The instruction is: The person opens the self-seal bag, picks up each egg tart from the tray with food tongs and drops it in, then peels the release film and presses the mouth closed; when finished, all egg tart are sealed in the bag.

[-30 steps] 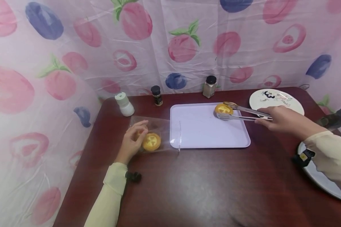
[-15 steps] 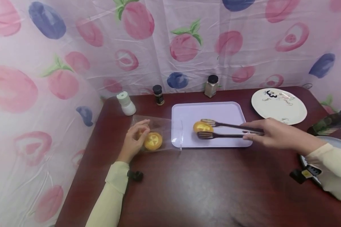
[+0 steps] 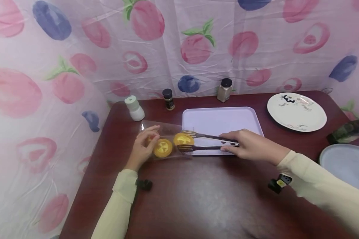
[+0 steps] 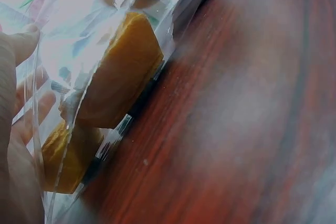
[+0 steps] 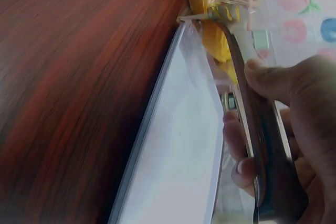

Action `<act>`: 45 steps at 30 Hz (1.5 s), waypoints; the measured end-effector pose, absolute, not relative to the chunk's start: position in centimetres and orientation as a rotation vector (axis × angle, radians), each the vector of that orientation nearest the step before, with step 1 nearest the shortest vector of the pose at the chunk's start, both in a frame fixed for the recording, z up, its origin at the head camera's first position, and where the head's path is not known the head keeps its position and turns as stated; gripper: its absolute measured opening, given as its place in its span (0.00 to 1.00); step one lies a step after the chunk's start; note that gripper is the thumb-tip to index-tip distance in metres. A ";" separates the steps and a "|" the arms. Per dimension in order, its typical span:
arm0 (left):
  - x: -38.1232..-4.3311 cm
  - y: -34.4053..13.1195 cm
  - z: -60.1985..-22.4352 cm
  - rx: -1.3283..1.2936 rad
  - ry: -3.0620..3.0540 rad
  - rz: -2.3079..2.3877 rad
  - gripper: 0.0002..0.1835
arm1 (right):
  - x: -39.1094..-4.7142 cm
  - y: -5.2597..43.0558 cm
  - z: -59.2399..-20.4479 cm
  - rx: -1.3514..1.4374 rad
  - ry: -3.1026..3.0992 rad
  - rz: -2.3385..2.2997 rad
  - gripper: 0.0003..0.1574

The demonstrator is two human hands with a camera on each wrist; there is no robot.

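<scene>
My left hand (image 3: 142, 147) pinches a clear plastic bag (image 3: 169, 126) lying on the table and overlapping the tray's left edge. Inside the bag, beside the fingers, is a yellow egg tart (image 3: 162, 148); the left wrist view shows a second egg tart (image 4: 71, 156) in it, nearer the palm. My right hand (image 3: 251, 144) grips metal tongs (image 3: 210, 136), thumb along one arm in the right wrist view. Between the tong tips is another egg tart (image 3: 183, 140), at the bag's mouth and close to the bagged tart. How far it lies inside the bag I cannot tell.
A pale lilac tray (image 3: 218, 116) lies under the tongs. Behind stand a white shaker (image 3: 135, 109), a small dark spice jar (image 3: 169, 99) and a black-lidded jar (image 3: 224, 90). To the right are a patterned plate (image 3: 299, 113), a dark bottle (image 3: 350, 130) and a grey plate (image 3: 347, 164).
My right hand has carried the egg tart in the tongs leftward, from the tray's right side across to the bag's mouth. My left hand has stayed at the bag.
</scene>
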State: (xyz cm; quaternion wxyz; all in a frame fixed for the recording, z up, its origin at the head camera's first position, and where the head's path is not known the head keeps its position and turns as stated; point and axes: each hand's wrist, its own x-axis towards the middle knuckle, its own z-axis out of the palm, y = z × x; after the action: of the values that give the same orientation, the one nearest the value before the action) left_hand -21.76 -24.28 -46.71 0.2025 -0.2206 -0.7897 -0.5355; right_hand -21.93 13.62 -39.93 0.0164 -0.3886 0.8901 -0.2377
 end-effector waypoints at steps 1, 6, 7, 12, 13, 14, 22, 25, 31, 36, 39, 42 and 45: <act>-21.8 -24.2 -46.8 -0.620 -2.199 -1.500 0.02 | -22.0 13.3 -40.0 -1.206 2.778 -0.733 0.23; -21.9 -23.9 -46.8 -0.621 -2.198 -1.504 0.02 | -22.1 12.2 -40.3 -1.160 2.814 -0.712 0.23; -21.9 -23.9 -46.8 -0.617 -2.202 -1.495 0.02 | -22.0 11.9 -40.4 -1.143 2.821 -0.713 0.24; -21.8 -23.7 -46.9 -0.598 -2.221 -1.463 0.02 | -21.9 10.5 -40.8 -1.064 2.858 -0.729 0.26; -21.8 -23.7 -46.9 -0.595 -2.225 -1.456 0.02 | -21.8 10.1 -40.8 -1.052 2.874 -0.724 0.26; -21.8 -23.7 -46.9 -0.593 -2.227 -1.460 0.02 | -21.7 9.8 -40.9 -1.045 2.892 -0.719 0.27; -21.9 -23.7 -47.2 -0.550 -2.236 -1.394 0.02 | -20.4 7.6 -42.0 -1.014 3.077 -0.744 0.25; -22.3 -23.7 -47.5 -0.538 -2.222 -1.383 0.02 | -19.6 7.1 -42.3 -0.994 3.186 -0.699 0.27; -23.5 -24.6 -49.5 -0.544 -2.227 -1.350 0.03 | -19.3 6.4 -42.4 -0.957 3.164 -0.732 0.23; -23.8 -25.1 -49.9 -0.530 -2.226 -1.334 0.03 | -20.0 6.9 -42.3 -0.939 2.989 -0.825 0.19; -23.8 -25.3 -49.9 -0.524 -2.223 -1.333 0.02 | -20.0 7.9 -42.1 -0.963 2.978 -0.784 0.23; -23.9 -25.4 -49.8 -0.530 -2.221 -1.332 0.02 | -19.9 8.7 -41.4 -0.998 2.987 -0.716 0.26; -23.9 -25.5 -49.7 -0.534 -2.220 -1.344 0.02 | -20.2 8.7 -40.6 -0.997 2.984 -0.660 0.26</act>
State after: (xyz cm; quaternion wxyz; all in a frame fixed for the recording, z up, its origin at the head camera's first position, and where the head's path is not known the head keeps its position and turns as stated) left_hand -23.86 -25.46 -49.74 0.2436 -0.1955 -0.8127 -0.4919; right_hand -20.17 8.70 -40.60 -0.0367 -0.3099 0.9276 -0.2051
